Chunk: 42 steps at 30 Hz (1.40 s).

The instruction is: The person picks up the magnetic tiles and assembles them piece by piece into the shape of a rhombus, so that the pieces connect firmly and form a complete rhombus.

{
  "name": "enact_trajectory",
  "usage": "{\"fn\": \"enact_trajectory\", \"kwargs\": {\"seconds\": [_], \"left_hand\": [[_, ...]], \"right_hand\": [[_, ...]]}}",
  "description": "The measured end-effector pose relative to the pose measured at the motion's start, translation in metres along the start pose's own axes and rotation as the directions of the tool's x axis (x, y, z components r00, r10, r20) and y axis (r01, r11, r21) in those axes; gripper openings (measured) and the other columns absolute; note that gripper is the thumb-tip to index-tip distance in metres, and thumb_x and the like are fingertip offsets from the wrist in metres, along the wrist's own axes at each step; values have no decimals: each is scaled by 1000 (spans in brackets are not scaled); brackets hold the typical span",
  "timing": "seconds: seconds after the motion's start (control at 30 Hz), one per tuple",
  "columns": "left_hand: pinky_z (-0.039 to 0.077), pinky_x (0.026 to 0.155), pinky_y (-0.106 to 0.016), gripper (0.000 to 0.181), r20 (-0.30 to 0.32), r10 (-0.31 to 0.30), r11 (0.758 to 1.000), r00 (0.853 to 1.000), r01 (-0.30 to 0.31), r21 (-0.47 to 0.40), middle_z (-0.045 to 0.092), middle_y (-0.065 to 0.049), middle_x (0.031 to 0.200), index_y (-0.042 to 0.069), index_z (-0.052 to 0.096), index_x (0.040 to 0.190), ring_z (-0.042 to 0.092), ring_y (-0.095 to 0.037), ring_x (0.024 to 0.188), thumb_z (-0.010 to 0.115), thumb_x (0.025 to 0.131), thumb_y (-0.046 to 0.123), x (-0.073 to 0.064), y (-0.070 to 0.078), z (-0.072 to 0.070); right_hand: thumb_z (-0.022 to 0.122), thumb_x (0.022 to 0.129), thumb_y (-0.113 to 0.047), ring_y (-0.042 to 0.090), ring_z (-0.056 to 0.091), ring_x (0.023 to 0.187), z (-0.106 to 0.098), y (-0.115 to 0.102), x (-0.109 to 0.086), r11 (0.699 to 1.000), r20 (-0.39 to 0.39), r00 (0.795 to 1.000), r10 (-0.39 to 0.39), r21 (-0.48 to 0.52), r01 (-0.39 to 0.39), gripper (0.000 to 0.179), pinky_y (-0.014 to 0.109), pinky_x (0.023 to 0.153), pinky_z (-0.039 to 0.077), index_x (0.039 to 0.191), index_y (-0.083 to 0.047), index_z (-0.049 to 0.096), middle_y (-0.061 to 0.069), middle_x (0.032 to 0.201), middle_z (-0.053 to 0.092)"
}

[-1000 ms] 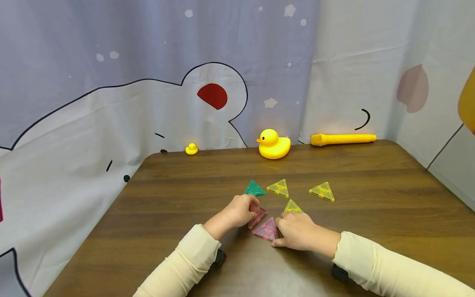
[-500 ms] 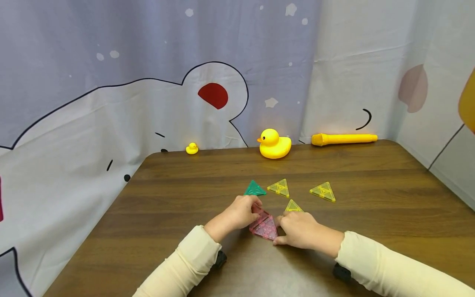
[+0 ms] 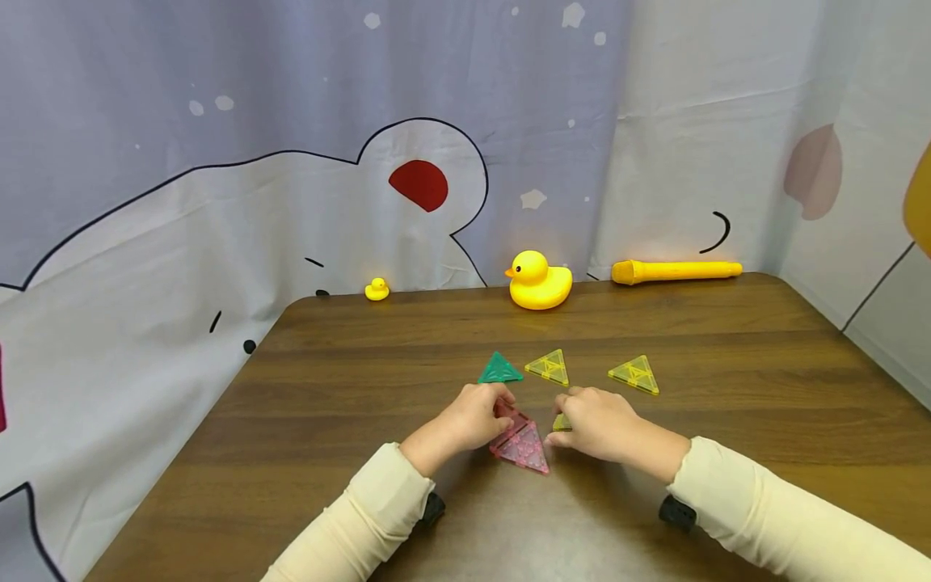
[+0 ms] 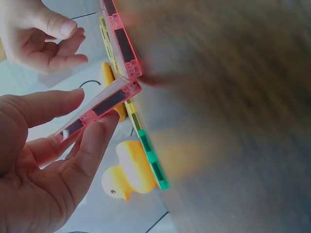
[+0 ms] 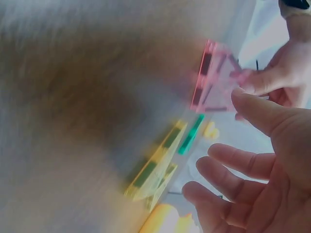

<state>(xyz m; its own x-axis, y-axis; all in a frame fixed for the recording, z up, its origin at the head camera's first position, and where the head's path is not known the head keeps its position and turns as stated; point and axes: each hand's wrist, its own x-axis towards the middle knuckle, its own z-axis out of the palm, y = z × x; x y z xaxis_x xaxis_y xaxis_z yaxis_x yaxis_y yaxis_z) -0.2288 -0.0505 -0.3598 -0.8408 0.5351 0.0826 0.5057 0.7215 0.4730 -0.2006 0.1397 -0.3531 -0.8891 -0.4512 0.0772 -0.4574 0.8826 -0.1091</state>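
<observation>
Pinching a tilted pink tile, the left hand holds it edge to edge with a second pink tile on the counter. Right hand fingers spread, just beside a yellow tile. Surface: brown wood grain, a pale sheen nearest the person. Green tile farther back. Big duck, small duck, yellow microphone along far edge; printed lilac-and-white curtain behind.

On the table, tiles lie before two ducks and a microphone right of the ducks.
</observation>
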Motion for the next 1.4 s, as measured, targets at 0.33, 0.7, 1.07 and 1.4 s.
{"fn": "enact_trajectory", "kwargs": {"seconds": [0.33, 0.7, 1.07, 1.4], "left_hand": [[39, 56, -20, 18, -13, 8, 1000, 1000, -8, 12, 53, 2, 71, 5, 60, 93, 47, -8, 63, 66, 76, 9, -2, 0, 0], [38, 54, -20, 18, -10, -1, 1000, 1000, 1, 0, 49, 2, 68, 5, 60, 92, 44, -9, 61, 66, 76, 9, -3, 0, 1], [37, 52, -20, 18, -3, -20, 1000, 1000, 20, -6, 46, 4, 64, 6, 60, 93, 43, -8, 58, 66, 76, 10, -5, 1, -1], [37, 51, -20, 17, -8, -10, 1000, 1000, 10, 0, 46, 4, 63, 6, 61, 91, 42, -7, 57, 66, 76, 10, -5, 1, -1]], "right_hand": [[72, 66, -40, 26, 56, 81, -6, 27, 13, 999, 42, 998, 51, -1, -51, 51, 39, 59, 46, 99, -4, 63, 8, 89, 59], [73, 63, -43, 33, 48, 102, 0, 46, 25, 986, 215, 971, 104, 108, -129, 63, 48, 76, 40, 110, -3, 59, 13, 109, 56], [77, 58, -41, 33, 49, 99, 4, 47, 32, 990, 236, 968, 85, 94, -110, 67, 49, 75, 40, 108, -1, 59, 14, 106, 57], [81, 55, -32, 16, 44, 60, 4, 46, 27, 970, 142, 986, 86, 216, -115, 59, 31, 48, 34, 94, -8, 44, 2, 70, 50]]}}
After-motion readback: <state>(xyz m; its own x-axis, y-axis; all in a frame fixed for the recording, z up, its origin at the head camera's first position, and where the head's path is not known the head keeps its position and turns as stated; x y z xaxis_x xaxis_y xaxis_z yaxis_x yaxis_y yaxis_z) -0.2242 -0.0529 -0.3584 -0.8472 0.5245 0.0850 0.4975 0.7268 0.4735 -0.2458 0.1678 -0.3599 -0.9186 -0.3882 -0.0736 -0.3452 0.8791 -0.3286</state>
